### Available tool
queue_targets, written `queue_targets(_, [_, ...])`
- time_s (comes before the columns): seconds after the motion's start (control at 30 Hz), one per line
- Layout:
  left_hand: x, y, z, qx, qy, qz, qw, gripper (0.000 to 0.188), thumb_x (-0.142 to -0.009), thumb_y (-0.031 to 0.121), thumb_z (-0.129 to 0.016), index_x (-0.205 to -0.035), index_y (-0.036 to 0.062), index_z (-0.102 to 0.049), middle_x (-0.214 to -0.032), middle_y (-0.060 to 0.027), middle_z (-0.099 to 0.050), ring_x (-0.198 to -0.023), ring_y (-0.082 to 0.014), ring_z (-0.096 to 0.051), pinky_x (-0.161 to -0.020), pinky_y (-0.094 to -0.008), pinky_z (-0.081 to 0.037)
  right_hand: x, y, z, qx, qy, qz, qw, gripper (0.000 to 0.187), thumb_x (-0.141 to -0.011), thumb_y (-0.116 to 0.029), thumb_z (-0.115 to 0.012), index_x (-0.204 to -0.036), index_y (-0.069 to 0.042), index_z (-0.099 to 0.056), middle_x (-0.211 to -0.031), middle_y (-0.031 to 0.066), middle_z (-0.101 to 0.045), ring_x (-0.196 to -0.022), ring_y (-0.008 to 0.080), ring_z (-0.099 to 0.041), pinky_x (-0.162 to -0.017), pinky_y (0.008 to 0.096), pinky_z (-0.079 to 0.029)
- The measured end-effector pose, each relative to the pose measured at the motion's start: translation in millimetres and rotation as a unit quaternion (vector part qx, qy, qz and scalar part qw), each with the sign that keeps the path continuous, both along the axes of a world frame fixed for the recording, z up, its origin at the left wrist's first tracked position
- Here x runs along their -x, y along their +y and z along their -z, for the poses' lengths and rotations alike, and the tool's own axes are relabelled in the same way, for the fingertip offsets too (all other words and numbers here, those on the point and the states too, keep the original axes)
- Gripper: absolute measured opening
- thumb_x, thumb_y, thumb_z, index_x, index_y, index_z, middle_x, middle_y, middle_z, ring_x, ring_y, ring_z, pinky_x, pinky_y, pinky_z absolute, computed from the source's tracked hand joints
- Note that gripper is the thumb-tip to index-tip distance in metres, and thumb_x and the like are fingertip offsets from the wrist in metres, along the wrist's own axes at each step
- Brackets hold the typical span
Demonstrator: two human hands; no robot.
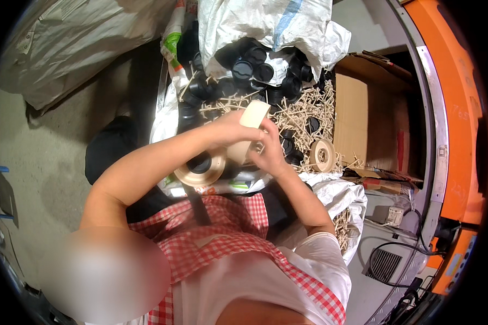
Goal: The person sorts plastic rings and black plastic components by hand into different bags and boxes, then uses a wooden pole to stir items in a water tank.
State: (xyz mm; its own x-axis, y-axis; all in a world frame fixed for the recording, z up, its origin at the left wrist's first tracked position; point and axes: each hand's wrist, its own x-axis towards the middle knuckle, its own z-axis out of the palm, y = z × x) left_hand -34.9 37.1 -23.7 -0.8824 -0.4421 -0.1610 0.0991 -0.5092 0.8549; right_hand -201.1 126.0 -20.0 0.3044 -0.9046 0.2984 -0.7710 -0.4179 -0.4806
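A: State the position of the hands.
B: The left hand (228,130) and right hand (271,153) meet in front of the red-and-white checked apron (200,260).
A: State of the grip?
B: Both are closed on one cream-coloured plastic part (255,114). The left thumb lies across it; the right fingers bear on its right side. Its full form is partly covered.
A: Location of the part?
B: Between the hands, above black plastic caps (243,70) and thin tan sticks (309,104).
A: Adjacent items?
B: A cream flanged ring (217,172), just below the left forearm. A second cream ring (322,156) sits tilted at right, near the open cardboard box (352,122). A white woven sack (238,24) covers the pile's far end.
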Motion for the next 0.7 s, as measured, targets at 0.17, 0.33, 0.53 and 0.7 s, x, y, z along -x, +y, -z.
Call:
queue_targets(0.17, [-6.1,4.9,-15.7,0.221,-0.116,-0.04,0.967,0.077,-0.066,0.031,-0.071,-0.131,0.0065,-0.04,-0.103,-0.0119,-0.061,-0.088,-0.0169,-0.06,-0.078,-0.0292,-0.048,2.7,-5.5,-0.7,-0.488,-0.641,0.18,0.564,0.074,-0.085,-0.048,-0.055,-0.138,-0.008,-0.022,-0.125,0.0171,-0.047,-0.103,0.0327,-0.056,-0.081,0.0413,-0.052])
queue_targets(0.33, [-2.1,11.2,-5.2,0.243,-0.107,-0.082,0.961,0.078,-0.066,0.031,-0.07,-0.133,0.0075,-0.038,-0.099,-0.0124,-0.062,-0.084,-0.0181,-0.06,-0.077,-0.0303,-0.048,-7.5,7.6,2.5,-0.365,-0.4,0.236,0.807,0.066,-0.091,-0.03,-0.049,-0.139,-0.009,-0.008,-0.118,0.0173,-0.051,-0.087,0.0204,-0.06,-0.064,0.0289,-0.052])
queue_targets(0.53, [1.5,12.1,-3.5,0.211,-0.113,-0.084,0.967,0.077,-0.066,0.026,-0.069,-0.134,0.0081,-0.037,-0.096,-0.012,-0.062,-0.082,-0.0177,-0.06,-0.075,-0.0305,-0.048,-13.1,-1.1,8.5,-0.158,-0.291,0.174,0.928,0.058,-0.092,-0.033,-0.046,-0.135,-0.007,-0.016,-0.096,0.0135,-0.058,-0.066,0.0172,-0.06,-0.052,0.0248,-0.049])
queue_targets(0.7, [1.0,10.4,1.5,0.243,-0.123,-0.108,0.956,0.08,-0.065,0.025,-0.068,-0.136,0.0092,-0.035,-0.097,-0.0137,-0.062,-0.082,-0.0205,-0.061,-0.075,-0.0311,-0.048,19.1,4.4,8.6,-0.518,-0.367,0.281,0.72,0.044,-0.093,-0.043,-0.044,-0.115,-0.004,-0.049,-0.066,0.0016,-0.057,-0.048,0.0065,-0.051,-0.039,0.0186,-0.037])
